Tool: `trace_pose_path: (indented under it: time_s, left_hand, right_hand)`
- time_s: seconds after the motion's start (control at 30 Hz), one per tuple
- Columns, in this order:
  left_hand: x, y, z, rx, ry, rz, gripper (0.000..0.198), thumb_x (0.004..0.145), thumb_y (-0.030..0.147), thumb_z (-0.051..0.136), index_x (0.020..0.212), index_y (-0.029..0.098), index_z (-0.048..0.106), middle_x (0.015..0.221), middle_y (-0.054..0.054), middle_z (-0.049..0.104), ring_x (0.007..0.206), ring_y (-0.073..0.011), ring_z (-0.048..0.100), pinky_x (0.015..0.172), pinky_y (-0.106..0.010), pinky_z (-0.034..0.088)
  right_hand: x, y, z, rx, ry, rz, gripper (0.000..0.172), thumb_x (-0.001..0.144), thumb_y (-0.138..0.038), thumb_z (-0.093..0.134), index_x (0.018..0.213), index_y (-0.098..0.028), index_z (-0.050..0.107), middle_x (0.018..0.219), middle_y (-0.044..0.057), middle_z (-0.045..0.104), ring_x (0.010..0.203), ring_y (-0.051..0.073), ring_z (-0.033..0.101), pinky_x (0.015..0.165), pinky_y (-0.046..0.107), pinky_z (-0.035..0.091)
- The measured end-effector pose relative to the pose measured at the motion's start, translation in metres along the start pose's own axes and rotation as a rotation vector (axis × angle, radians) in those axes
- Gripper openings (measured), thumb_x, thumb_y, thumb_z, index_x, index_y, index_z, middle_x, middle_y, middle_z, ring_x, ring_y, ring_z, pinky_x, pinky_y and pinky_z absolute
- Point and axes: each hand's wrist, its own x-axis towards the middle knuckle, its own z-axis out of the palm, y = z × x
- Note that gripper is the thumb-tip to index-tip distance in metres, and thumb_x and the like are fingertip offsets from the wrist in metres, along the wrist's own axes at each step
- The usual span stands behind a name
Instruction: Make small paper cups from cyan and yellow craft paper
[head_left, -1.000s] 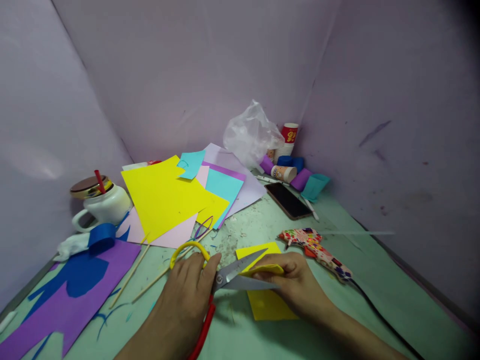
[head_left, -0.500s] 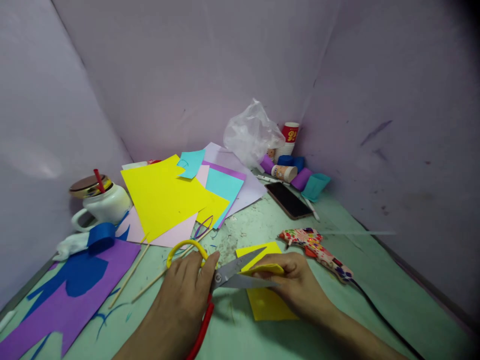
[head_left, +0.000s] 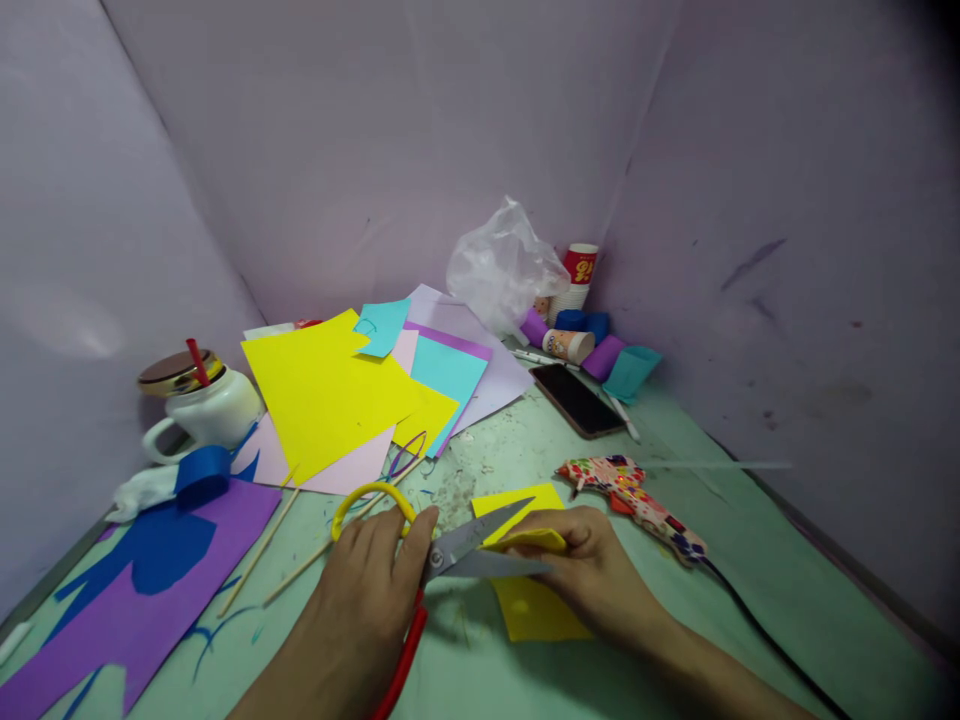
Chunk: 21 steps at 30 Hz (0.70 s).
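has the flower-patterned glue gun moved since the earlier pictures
No, the glue gun keeps its place relative to the black rectangular phone.

Bare tabletop [head_left: 510, 425] afforded a passage between the paper stack [head_left: 330, 390] and the phone [head_left: 577, 400]. Open scissors [head_left: 472, 536] barred the direct route from left hand [head_left: 375, 585] to right hand [head_left: 589, 560]. Wooden sticks [head_left: 259, 553] obstructed the left hand's outer side; the glue gun [head_left: 637, 498] and its cord [head_left: 765, 625] obstructed the right's. Free room was noted between the forearms [head_left: 697, 655].
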Motion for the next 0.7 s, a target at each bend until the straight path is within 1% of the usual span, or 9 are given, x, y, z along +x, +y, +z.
trace_pose_path:
  time_s: [0.07, 0.17, 0.2, 0.33, 0.47, 0.53, 0.7]
  left_hand:
    - [0.0006, 0.0019, -0.0016, -0.005, 0.005, -0.018, 0.049, 0.082, 0.001, 0.037, 0.131, 0.011, 0.041, 0.102, -0.015, 0.059, 0.092, -0.0249, 0.056, 0.076, -0.041, 0.05]
    - [0.0017, 0.0048, -0.0052, -0.005, -0.026, -0.075, 0.049, 0.082, 0.0, 0.036, 0.129, 0.01, 0.043, 0.104, -0.016, 0.058, 0.093, -0.0256, 0.055, 0.078, -0.043, 0.049]
    - [0.0017, 0.0048, -0.0059, 0.001, -0.037, -0.076, 0.05, 0.081, 0.0, 0.035, 0.129, 0.011, 0.043, 0.104, -0.015, 0.059, 0.093, -0.0254, 0.055, 0.077, -0.043, 0.05]
    - [0.0011, 0.0018, -0.0059, 0.005, -0.027, -0.003, 0.051, 0.08, 0.001, 0.036, 0.13, 0.012, 0.044, 0.1, -0.013, 0.06, 0.086, -0.0229, 0.058, 0.073, -0.039, 0.051]
    - [0.0017, 0.0033, -0.0071, -0.003, -0.04, -0.059, 0.047, 0.083, 0.001, 0.035, 0.128, 0.01, 0.043, 0.1, -0.014, 0.059, 0.087, -0.0238, 0.058, 0.074, -0.041, 0.05]
    - [0.0017, 0.0044, -0.0078, -0.012, -0.035, -0.053, 0.045, 0.084, 0.002, 0.034, 0.128, 0.009, 0.042, 0.1, -0.015, 0.06, 0.088, -0.0242, 0.058, 0.074, -0.041, 0.05]
    - [-0.0001, 0.0032, -0.0069, -0.036, -0.037, -0.048, 0.047, 0.085, 0.003, 0.035, 0.131, 0.013, 0.04, 0.103, -0.014, 0.062, 0.092, -0.0234, 0.06, 0.075, -0.039, 0.051]
  right_hand:
    - [0.0, -0.0005, 0.0005, 0.001, -0.001, 0.01, 0.009, 0.066, -0.018, 0.068, 0.068, -0.02, 0.077, 0.064, 0.0, 0.07, 0.057, 0.008, 0.056, 0.05, 0.015, 0.041]
    - [-0.0002, -0.0008, 0.0008, 0.003, 0.005, 0.021, 0.009, 0.065, -0.018, 0.069, 0.069, -0.02, 0.077, 0.062, -0.001, 0.069, 0.055, 0.008, 0.057, 0.05, 0.014, 0.041]
    - [-0.0003, -0.0007, 0.0009, 0.006, 0.007, 0.028, 0.009, 0.065, -0.017, 0.069, 0.069, -0.02, 0.077, 0.062, -0.001, 0.07, 0.056, 0.008, 0.057, 0.051, 0.014, 0.042]
    - [-0.0001, -0.0005, 0.0015, 0.035, -0.007, 0.055, 0.01, 0.064, -0.017, 0.07, 0.071, -0.02, 0.077, 0.065, -0.001, 0.071, 0.057, 0.008, 0.058, 0.052, 0.014, 0.043]
    - [0.0001, -0.001, 0.0032, 0.034, -0.014, 0.029, 0.007, 0.065, -0.02, 0.073, 0.071, -0.021, 0.078, 0.062, -0.002, 0.069, 0.054, 0.006, 0.056, 0.049, 0.012, 0.041]
    - [-0.0004, -0.0016, 0.0042, 0.035, -0.019, 0.017, 0.007, 0.066, -0.021, 0.074, 0.071, -0.021, 0.078, 0.061, -0.002, 0.068, 0.053, 0.006, 0.055, 0.05, 0.012, 0.041]
    - [-0.0013, -0.0018, 0.0055, 0.058, -0.013, 0.008, 0.006, 0.065, -0.021, 0.076, 0.07, -0.021, 0.078, 0.06, -0.002, 0.067, 0.053, 0.007, 0.054, 0.05, 0.014, 0.042]
